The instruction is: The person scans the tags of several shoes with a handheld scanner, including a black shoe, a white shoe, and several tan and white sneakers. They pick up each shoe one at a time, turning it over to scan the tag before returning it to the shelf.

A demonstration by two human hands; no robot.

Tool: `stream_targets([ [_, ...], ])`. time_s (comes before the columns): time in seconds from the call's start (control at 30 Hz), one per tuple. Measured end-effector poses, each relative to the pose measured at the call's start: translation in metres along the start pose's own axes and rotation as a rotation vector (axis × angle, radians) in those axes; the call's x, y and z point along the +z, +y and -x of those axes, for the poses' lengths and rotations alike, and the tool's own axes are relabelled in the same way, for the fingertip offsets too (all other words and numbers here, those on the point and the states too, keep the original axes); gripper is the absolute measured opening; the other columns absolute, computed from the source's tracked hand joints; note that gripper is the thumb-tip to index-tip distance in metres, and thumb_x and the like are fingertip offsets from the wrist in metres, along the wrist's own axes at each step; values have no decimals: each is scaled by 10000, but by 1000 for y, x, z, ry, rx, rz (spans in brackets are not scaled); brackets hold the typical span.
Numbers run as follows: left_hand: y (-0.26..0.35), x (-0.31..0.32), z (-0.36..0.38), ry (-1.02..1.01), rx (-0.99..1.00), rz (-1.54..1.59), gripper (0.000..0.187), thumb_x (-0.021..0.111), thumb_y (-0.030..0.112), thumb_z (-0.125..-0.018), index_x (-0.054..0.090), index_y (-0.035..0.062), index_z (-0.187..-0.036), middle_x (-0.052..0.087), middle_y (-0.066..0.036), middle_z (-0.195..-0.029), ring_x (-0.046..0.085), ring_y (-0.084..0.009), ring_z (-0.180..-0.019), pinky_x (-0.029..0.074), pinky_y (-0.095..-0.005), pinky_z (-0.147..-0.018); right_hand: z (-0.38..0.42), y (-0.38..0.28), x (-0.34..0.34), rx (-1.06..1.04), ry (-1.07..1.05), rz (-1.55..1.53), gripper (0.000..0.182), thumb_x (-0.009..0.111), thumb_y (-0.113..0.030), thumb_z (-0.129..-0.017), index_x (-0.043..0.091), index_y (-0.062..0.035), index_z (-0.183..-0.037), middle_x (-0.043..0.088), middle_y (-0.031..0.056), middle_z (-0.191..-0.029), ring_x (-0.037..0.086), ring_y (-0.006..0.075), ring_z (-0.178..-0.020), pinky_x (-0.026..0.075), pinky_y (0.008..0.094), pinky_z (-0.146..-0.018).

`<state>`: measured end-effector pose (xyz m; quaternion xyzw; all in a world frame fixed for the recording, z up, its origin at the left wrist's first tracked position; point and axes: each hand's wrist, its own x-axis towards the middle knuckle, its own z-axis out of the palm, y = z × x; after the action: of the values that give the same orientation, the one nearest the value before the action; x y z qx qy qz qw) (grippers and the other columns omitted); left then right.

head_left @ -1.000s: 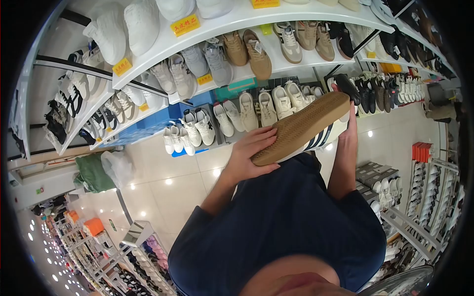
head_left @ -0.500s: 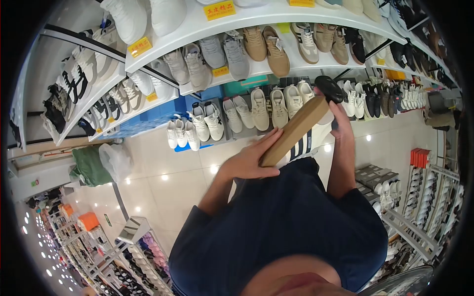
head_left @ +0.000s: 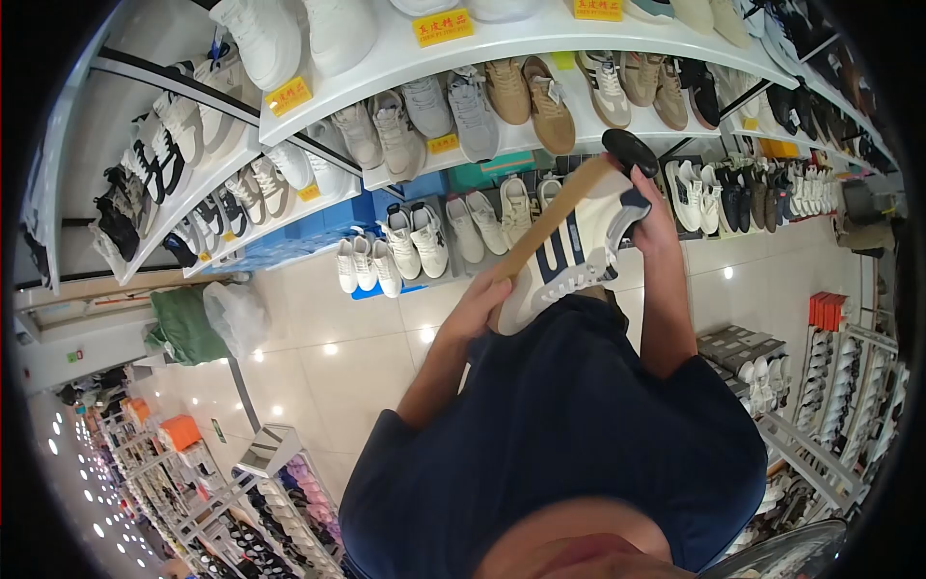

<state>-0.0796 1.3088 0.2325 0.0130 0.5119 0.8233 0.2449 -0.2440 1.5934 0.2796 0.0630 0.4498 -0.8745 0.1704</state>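
Note:
A white sneaker with dark stripes and a tan sole (head_left: 576, 241) is held in front of the chest, tilted on its side, toe toward the lower left. My left hand (head_left: 479, 301) is closed round its toe end. At the heel end my right hand (head_left: 656, 214) grips a black oval object (head_left: 630, 152), which stands out above the fingers, close to the shoe's heel; what exactly it is cannot be made out. Some right fingers are hidden behind the heel and the black object.
White shelves (head_left: 540, 37) with rows of shoes curve across the top. Below them more pairs, such as white sneakers (head_left: 427, 239), stand low down. A green bag (head_left: 183, 323) and a clear plastic bag lie at the left. Grey boxes (head_left: 738, 349) are at the right.
The sneaker has been turned so that its striped side and laces show more. My left hand has shifted from lying along the sole to gripping the toe. The whole view has shifted slightly.

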Motion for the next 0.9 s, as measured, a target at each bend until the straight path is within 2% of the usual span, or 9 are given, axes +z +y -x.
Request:
stream_targets([
  [0.17, -11, 42, -20, 181, 4, 455, 688, 541, 463, -989, 354, 30, -1489, 478, -166, -1447, 526, -299, -1283, 446, -446, -1066, -15, -1, -11, -7, -78, -175, 565, 546, -357, -1017, 433, -10, -1447, 580, 109, -1365, 549, 207, -1259, 435, 353, -1066],
  [0.23, -3, 59, -30, 97, -75, 719, 690, 376, 554, -1015, 302, 96, -1526, 439, -179, -1490, 495, -385, -1306, 436, -618, -1032, -17, -3, -18, -175, -225, -58, 673, 541, -457, -992, 390, -18, -1479, 500, 99, -1458, 507, 239, -1311, 412, 400, -1100],
  [0.33, 2, 78, -50, 194, -92, 751, 686, 288, 585, -1024, 289, 127, -1535, 411, -190, -1508, 482, -428, -1304, 428, -698, -980, -15, -14, -28, -184, -223, -2, 618, 636, -328, -958, 418, -21, -1448, 548, 92, -1367, 545, 213, -1240, 460, 385, -1047],
  [0.47, 2, 97, -84, 191, -81, 783, 650, 317, 535, -1044, 326, 90, -1518, 463, -179, -1470, 498, -383, -1303, 448, -601, -1027, -23, -32, -39, -118, 46, 113, 519, 730, -164, -883, 503, 3, -1319, 616, 91, -1208, 611, 169, -1071, 503, 342, -933],
  [0.53, -5, 97, -106, 356, 50, 306, 575, 377, 420, -1069, 363, 33, -1493, 521, -180, -1413, 525, -326, -1284, 458, -459, -1048, -29, -39, -51, -95, 131, 179, 490, 719, -156, -891, 505, 5, -1301, 614, 101, -1207, 610, 172, -1062, 508, 343, -918],
  [0.63, -8, 101, -130, 519, 84, -229, 587, 487, 344, -1032, 374, -43, -1459, 540, -224, -1377, 526, -358, -1277, 437, -406, -1042, -37, -45, -67, -120, 252, 279, 380, 805, -207, -828, 585, -15, -1071, 646, 48, -884, 593, 102, -623, 476, 258, -543],
  [0.67, -7, 106, -135, 517, 81, -232, 587, 487, 344, -1032, 374, -43, -1459, 540, -224, -1377, 526, -358, -1277, 437, -406, -1042, -39, -50, -72, -119, 255, 276, 380, 805, -207, -828, 585, -15, -1071, 646, 48, -884, 593, 102, -623, 476, 258, -543],
  [0.73, 1, 119, -146, 516, 125, -795, 760, 670, 380, -906, 366, -51, -1454, 526, -281, -1357, 519, -388, -1277, 428, -447, -1038, -40, -62, -80, -15, 278, 352, 365, 792, -191, -839, 607, -15, -1101, 648, 18, -907, 610, 96, -768, 485, 252, -645],
  [0.9, 8, 150, -200, 428, 276, -1146, 1041, 845, 353, -702, 288, -45, -1487, 500, -286, -1382, 515, -419, -1270, 423, -447, -1056, -52, -78, -99, -67, 212, 532, 387, 841, -197, -776, 631, -2, -1037, 659, 28, -857, 604, 92, -709, 475, 251, -604],
])
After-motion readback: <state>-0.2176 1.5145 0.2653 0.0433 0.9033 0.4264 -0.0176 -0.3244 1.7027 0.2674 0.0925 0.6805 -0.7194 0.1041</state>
